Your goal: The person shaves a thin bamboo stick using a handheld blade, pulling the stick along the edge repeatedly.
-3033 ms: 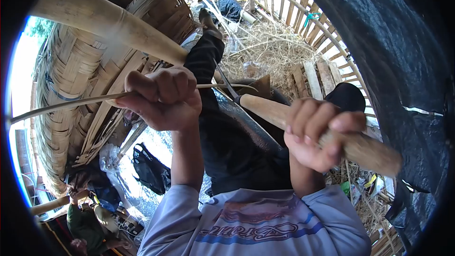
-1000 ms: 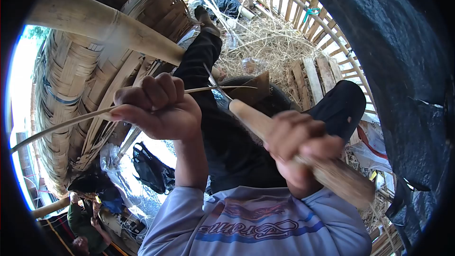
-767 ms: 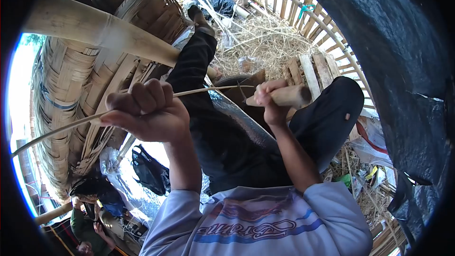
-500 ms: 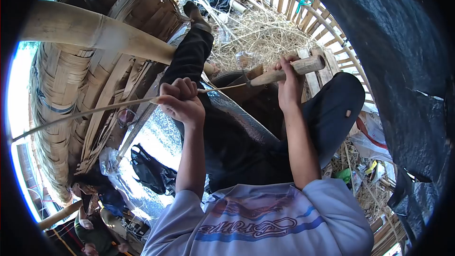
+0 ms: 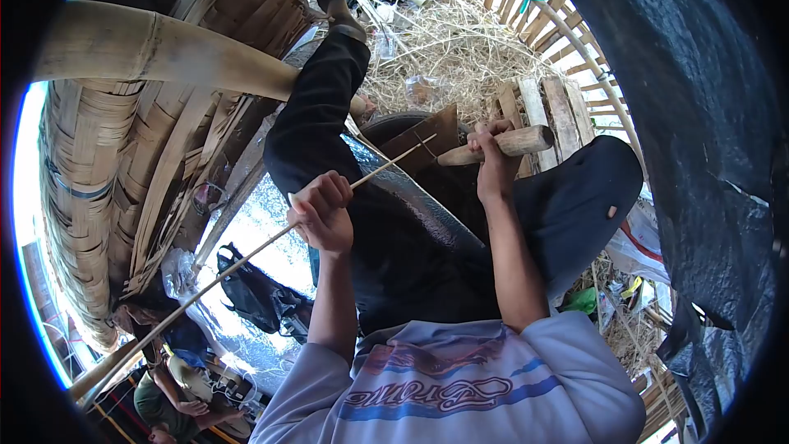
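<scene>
My left hand (image 5: 322,212) is closed in a fist around a long thin bamboo stick (image 5: 238,267). The stick slants from the lower left up to a tip above my lap. My right hand (image 5: 496,163) is wrapped round the thick wooden handle of a tool (image 5: 526,141). At the handle's narrow end is a thin dark metal part, whose full shape I cannot make out. The stick's tip lies near this metal part; whether they touch is unclear. Behind them stands a brown flat piece (image 5: 436,133) by a dark round container (image 5: 386,127).
A thick bamboo pole (image 5: 181,53) crosses at the left, above woven bamboo panels (image 5: 94,189). Straw (image 5: 444,41) covers the ground ahead. Black sheeting (image 5: 699,115) hangs at the right. A black bag (image 5: 259,292) lies on a shiny sheet. Another person (image 5: 168,390) is at the lower left.
The stick has swung to a steeper slant, its far end dropping at the left and its tip rising past the tool's narrow end. My left hand has lowered slightly and turned.
</scene>
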A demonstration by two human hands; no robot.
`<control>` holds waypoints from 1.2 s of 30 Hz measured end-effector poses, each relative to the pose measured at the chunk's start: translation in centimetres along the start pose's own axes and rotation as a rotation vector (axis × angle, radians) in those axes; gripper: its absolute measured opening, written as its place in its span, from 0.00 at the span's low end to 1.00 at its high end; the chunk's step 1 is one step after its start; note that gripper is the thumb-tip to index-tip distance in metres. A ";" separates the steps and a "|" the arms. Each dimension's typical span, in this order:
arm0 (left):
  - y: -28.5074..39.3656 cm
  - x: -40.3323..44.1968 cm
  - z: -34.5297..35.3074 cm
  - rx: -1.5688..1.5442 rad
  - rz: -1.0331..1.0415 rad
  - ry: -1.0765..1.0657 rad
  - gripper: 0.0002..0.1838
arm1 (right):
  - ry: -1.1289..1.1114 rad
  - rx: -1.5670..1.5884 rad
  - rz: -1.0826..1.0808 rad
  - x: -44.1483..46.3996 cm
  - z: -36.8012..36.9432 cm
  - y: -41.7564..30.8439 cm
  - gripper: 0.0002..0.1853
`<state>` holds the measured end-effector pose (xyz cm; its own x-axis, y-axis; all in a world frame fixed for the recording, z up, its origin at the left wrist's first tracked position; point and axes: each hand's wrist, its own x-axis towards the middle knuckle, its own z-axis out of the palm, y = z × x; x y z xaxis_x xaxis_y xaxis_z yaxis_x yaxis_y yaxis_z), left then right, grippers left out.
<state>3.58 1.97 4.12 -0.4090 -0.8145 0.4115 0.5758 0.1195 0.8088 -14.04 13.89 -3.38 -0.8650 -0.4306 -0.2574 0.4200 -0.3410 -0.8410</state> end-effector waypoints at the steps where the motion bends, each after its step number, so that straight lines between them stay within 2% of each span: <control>1: 0.2 0.2 0.4 0.119 0.038 -0.028 0.28 | -0.026 0.004 0.001 -0.1 0.2 -0.2 0.10; 3: 0.3 0.2 0.5 0.165 0.071 -0.045 0.29 | -0.068 -0.001 -0.020 -0.2 0.6 -0.6 0.10; 6: 0.4 -0.7 0.4 0.186 0.018 0.086 0.28 | -0.147 0.023 -0.048 -0.4 1.0 -1.2 0.10; 8: 0.3 -1.6 0.4 0.033 0.010 0.164 0.28 | -0.176 0.043 -0.047 -1.0 1.3 -1.7 0.09; 13: -0.1 -1.1 1.4 -0.060 0.027 0.151 0.29 | -0.403 0.230 -0.155 -4.4 4.0 -6.9 0.06; 17: -0.4 -0.9 2.1 -0.084 0.049 0.082 0.28 | -0.530 0.147 -0.273 -7.1 5.0 -9.7 0.09; 19: -0.6 -0.9 2.4 -0.074 0.058 0.083 0.28 | -0.539 0.098 -0.313 -7.1 4.6 -8.3 0.11; 21: -0.6 -0.9 2.6 -0.104 0.050 0.092 0.28 | -0.546 -0.089 -0.374 -5.9 3.5 -5.5 0.09; 23: -0.6 -1.0 2.9 -0.102 0.064 0.093 0.28 | -0.507 -0.166 -0.347 -4.5 2.2 -2.9 0.07; 25: -0.8 -0.8 2.7 -0.093 0.077 0.092 0.27 | -0.500 -0.142 -0.380 -4.4 3.0 -4.4 0.09; 27: -0.8 -0.9 2.5 -0.118 0.100 0.087 0.27 | -0.533 0.072 -0.357 -5.9 3.8 -6.4 0.11; 29: -0.9 -0.7 2.6 -0.113 0.095 0.094 0.27 | -0.529 0.021 -0.402 -6.4 4.3 -6.4 0.12; 32: -1.1 -0.7 2.8 -0.069 0.083 0.104 0.25 | -0.491 -0.221 -0.394 -4.6 1.5 -1.1 0.06; 33: -1.1 -0.8 2.8 -0.023 0.072 0.113 0.24 | -0.422 -0.134 -0.326 -4.0 1.9 -0.3 0.06; 34: -1.0 -0.7 2.7 -0.024 0.072 0.109 0.24 | -0.385 -0.124 -0.344 -3.5 1.7 -0.4 0.06; 36: -0.8 -0.4 2.4 -0.149 0.065 0.128 0.24 | -0.353 -0.109 -0.346 -3.6 1.7 -1.5 0.07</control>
<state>1.60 3.51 4.33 -0.2797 -0.8747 0.3957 0.7004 0.0960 0.7073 -11.13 14.51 -0.37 -0.7953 -0.5701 0.2062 0.0774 -0.4328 -0.8982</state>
